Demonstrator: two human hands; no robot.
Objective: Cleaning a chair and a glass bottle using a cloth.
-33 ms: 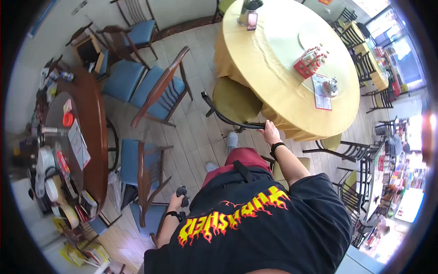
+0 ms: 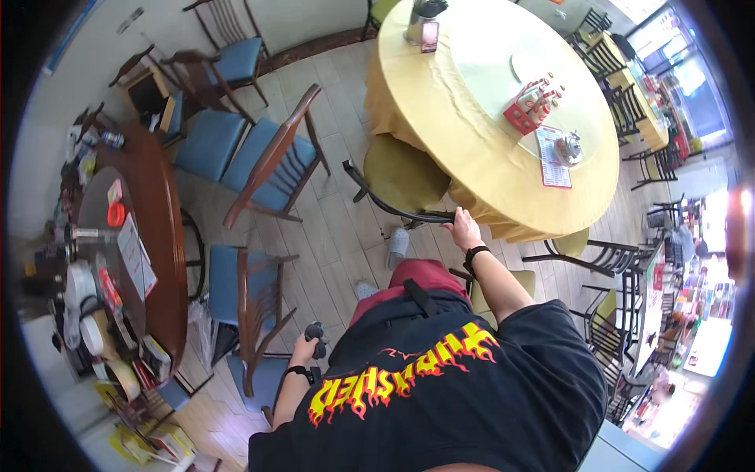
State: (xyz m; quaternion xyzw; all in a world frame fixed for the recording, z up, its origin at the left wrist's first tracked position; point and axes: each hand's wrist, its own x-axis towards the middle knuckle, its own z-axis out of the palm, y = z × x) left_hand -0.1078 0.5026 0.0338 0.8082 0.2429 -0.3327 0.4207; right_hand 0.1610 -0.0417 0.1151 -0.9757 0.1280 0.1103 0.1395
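My right hand (image 2: pixel 465 229) is closed round the end of the black curved backrest of a chair (image 2: pixel 406 177) with a round olive-green seat. That chair stands tucked partly under the hanging yellow cloth of a large round table (image 2: pixel 421 102). Down at my left side, my left hand (image 2: pixel 303 348) is closed on a small dark grey object with rounded ends (image 2: pixel 315 331); its kind is not clear. A wooden chair with a blue seat (image 2: pixel 250 311) is the nearest furniture to that hand.
On the table are a red bottle carrier (image 2: pixel 525 118), a glass teapot (image 2: pixel 568 148), a printed sheet (image 2: pixel 550 169) and a phone (image 2: pixel 429 36). To the left stand more blue-seated chairs (image 2: pixel 271 161) and a cluttered brown round table (image 2: pixel 165 228). Another green-seated chair (image 2: pixel 574 245) is to the right.
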